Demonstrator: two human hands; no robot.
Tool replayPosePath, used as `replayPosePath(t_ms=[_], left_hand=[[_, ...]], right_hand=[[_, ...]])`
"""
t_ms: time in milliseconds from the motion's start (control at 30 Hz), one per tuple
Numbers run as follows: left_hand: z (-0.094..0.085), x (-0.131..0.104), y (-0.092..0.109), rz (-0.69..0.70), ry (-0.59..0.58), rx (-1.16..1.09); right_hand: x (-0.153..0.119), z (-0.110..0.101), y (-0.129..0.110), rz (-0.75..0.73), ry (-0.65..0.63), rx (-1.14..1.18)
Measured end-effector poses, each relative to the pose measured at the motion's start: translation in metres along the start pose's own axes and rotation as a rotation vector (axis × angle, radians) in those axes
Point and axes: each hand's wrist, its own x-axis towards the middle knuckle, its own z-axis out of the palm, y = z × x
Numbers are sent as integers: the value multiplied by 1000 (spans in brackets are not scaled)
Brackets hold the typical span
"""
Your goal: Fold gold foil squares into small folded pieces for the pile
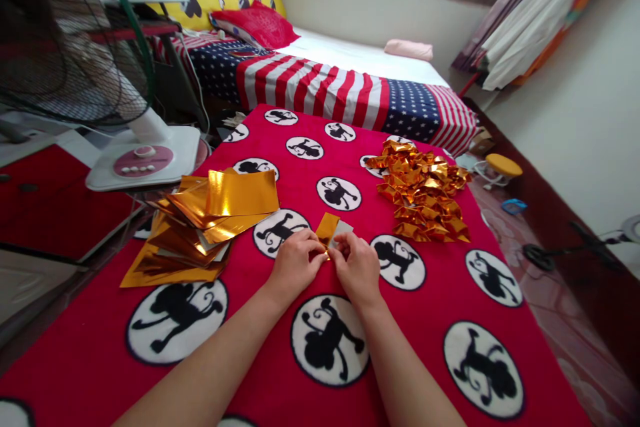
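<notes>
Between my two hands is a small sheet of gold foil paper [327, 227], partly folded, with its pale grey back showing on the right. My left hand [299, 259] pinches the near left edge of it. Close beside, my right hand [357, 264] has its thumb and fingers closed on the near right edge. The fingertips nearly meet, and they hide the fold itself. To the left lies a loose stack of flat gold foil sheets [243, 193]. Over on the right is a heap of folded gold foil pieces [423, 190].
A red cloth with monkey prints [310, 177] covers the table. At the left stands a fan [145, 153], with a person partly visible behind its cage. Beyond the table is a bed [320, 83]; a yellow-topped stool [503, 165] stands on the floor to the right.
</notes>
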Motion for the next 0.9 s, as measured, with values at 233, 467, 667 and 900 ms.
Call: replayPosePath(t_ms=[233, 467, 667, 900], left_hand=[[1, -1, 1, 1, 18, 30], [1, -1, 1, -4, -15, 61], [1, -2, 1, 7, -14, 59], [1, -1, 0, 2, -20, 54]], right_hand=[[2, 3, 4, 37, 17, -14], [13, 5, 4, 70, 24, -70], [7, 0, 16, 72, -64, 131], [7, 4, 18, -8, 24, 163]])
